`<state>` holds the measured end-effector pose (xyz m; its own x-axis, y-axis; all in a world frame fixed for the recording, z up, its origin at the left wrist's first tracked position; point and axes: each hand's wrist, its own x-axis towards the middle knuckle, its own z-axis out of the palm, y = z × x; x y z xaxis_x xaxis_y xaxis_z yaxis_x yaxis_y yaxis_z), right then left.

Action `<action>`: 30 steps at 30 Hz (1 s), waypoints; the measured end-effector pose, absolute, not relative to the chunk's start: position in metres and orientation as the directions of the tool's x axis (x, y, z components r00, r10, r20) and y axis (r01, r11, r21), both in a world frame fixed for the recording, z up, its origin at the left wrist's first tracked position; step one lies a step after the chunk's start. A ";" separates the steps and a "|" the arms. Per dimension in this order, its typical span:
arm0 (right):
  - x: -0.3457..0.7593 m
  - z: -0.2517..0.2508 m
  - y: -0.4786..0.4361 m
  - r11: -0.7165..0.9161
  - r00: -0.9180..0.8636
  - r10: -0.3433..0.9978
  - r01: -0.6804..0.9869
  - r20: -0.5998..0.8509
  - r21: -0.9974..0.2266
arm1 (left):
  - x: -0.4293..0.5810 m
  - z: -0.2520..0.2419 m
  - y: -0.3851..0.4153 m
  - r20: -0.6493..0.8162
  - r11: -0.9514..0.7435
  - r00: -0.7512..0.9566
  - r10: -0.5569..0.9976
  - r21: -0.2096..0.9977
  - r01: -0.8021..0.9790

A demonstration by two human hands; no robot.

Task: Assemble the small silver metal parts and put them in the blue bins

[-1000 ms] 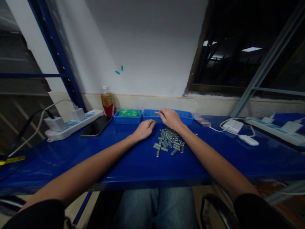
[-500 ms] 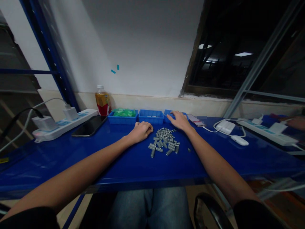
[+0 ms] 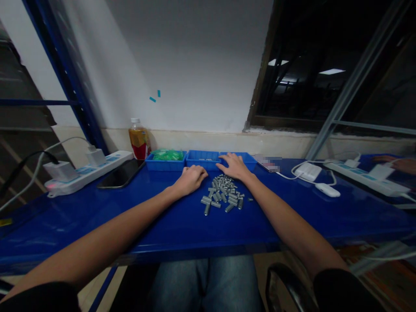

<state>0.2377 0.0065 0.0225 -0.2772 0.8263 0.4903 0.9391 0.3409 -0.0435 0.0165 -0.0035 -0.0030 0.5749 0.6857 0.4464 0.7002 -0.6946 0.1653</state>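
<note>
A heap of several small grey metal cylinders [image 3: 223,197] lies on the blue table [image 3: 182,221] in front of me. My left hand [image 3: 191,178] rests on the table just left of the heap, its fingers curled under in a loose fist. My right hand [image 3: 234,166] lies flat with fingers spread, at the far edge of the heap and over the front rim of the right blue bin [image 3: 248,158]. Two more blue bins stand in a row beside it: the middle bin [image 3: 202,159] and the left bin [image 3: 165,162] holding green pieces.
A drink bottle [image 3: 138,143], a black phone [image 3: 119,174] and a white power strip [image 3: 81,172] sit at the left. White chargers [image 3: 308,170], a white mouse-shaped device [image 3: 327,190] and another power strip [image 3: 367,183] lie at the right, where another person's hand [image 3: 398,164] shows.
My right hand moved from the middle bin out to the right bin, then came back slightly left to the heap's far edge. My left hand stayed put.
</note>
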 end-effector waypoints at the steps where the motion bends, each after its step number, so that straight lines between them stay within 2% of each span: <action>1: 0.234 0.026 0.001 0.364 -0.300 0.805 0.931 0.512 -0.026 | 0.016 -0.002 -0.004 0.461 -0.695 0.567 0.683 0.168 0.699; 7: 0.201 0.039 -0.030 0.653 -0.571 0.650 0.757 0.501 0.014 | 0.012 0.005 -0.004 0.544 -0.704 0.492 0.680 0.296 0.646; 11: 0.190 0.036 -0.033 0.673 -0.575 0.641 0.740 0.509 -0.011 | 0.012 0.007 -0.006 0.560 -0.709 0.477 0.678 0.325 0.626; 14: 0.195 0.039 -0.029 0.661 -0.556 0.638 0.750 0.533 -0.008 | 0.013 0.006 -0.009 0.514 -0.731 0.531 0.673 0.356 0.582; 16: 0.206 0.043 -0.023 0.595 -0.475 0.658 0.804 0.584 -0.016 | 0.013 0.006 -0.012 0.480 -0.780 0.616 0.625 0.345 0.522; 19: 0.234 0.045 -0.009 0.365 -0.243 0.714 0.930 0.657 -0.052 | 0.013 0.006 -0.015 0.418 -0.869 0.762 0.495 0.250 0.428; 22: 0.259 0.040 0.002 0.132 -0.056 0.765 0.989 0.642 -0.072 | 0.012 0.008 -0.014 0.353 -0.906 0.836 0.419 0.217 0.362; 24: 0.264 0.036 0.003 0.093 -0.031 0.796 0.993 0.605 -0.070 | 0.009 0.008 -0.011 0.358 -0.900 0.830 0.428 0.255 0.354; 26: 0.256 0.034 -0.001 0.174 -0.101 0.817 0.982 0.568 -0.076 | 0.007 0.007 -0.007 0.361 -0.869 0.799 0.481 0.316 0.380; 28: 0.239 0.034 -0.008 0.348 -0.250 0.806 0.933 0.536 -0.087 | 0.006 0.005 -0.003 0.364 -0.803 0.730 0.578 0.410 0.432; 30: 0.218 0.034 -0.017 0.534 -0.424 0.750 0.841 0.508 -0.085 | 0.005 0.003 0.000 0.387 -0.702 0.608 0.693 0.552 0.450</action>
